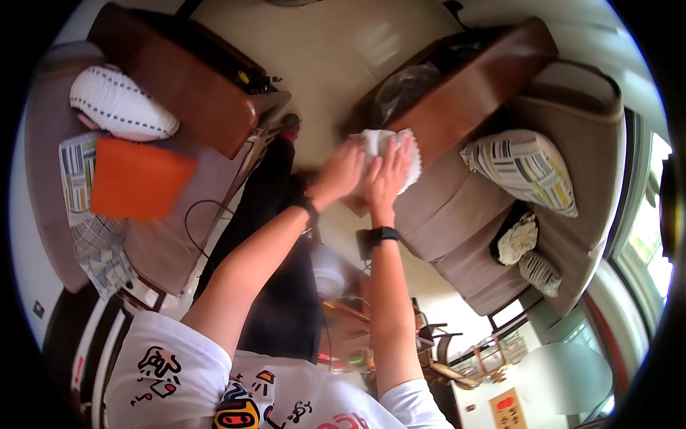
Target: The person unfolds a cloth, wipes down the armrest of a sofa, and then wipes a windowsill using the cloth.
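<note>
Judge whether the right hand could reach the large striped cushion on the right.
Probably yes, perhaps with a lean: the right hand is on a white cloth, but nothing seems to block its way to the large striped cushion.

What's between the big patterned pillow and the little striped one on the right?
A crumpled cream and black bundle lies between the big patterned pillow and little striped one, in the head view.

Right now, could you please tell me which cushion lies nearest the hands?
The large cushion with blue, yellow and grey blocks, on the right-hand sofa; the small striped cushion there and the white dashed cushion opposite lie farther off.
</note>
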A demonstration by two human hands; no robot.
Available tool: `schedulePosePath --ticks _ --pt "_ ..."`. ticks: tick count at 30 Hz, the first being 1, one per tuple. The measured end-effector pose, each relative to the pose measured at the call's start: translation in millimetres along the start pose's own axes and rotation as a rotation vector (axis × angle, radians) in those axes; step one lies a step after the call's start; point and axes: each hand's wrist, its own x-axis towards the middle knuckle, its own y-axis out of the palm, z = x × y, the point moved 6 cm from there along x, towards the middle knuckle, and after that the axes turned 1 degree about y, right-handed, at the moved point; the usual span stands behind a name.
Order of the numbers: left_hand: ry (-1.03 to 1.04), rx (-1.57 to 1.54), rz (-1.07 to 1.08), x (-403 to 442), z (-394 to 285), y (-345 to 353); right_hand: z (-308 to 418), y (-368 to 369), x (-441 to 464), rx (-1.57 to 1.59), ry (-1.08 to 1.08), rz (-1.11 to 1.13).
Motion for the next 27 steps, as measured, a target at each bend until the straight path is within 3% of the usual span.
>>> schedulePosePath --ticks 3,6,7,10,20,27 --pt "-0.006 -0.142 -0.09 35 -18 7 -21 -5 39 -0.149 -0.011 -0.071" --pt "-0.136 -0.056 -0.018 67 -22 31 -37 -14 73 -0.222 0.047 -0.13" --pt "-0.085 0.014 -0.103 78 -28 35 -43 -15 81 -0.223 0.055 -0.135" --pt "-0.134 0.08 -0.031 109 -39 46 -58 -18 102 -0.235 0.09 -0.153" --pt "0.097 0.265 -0.148 194 -85 81 -100 -41 171 -0.276 0.202 -0.202" --pt "0.129 0.313 -0.09 249 -108 106 -135 -54 223 -0.286 0.175 -0.219"
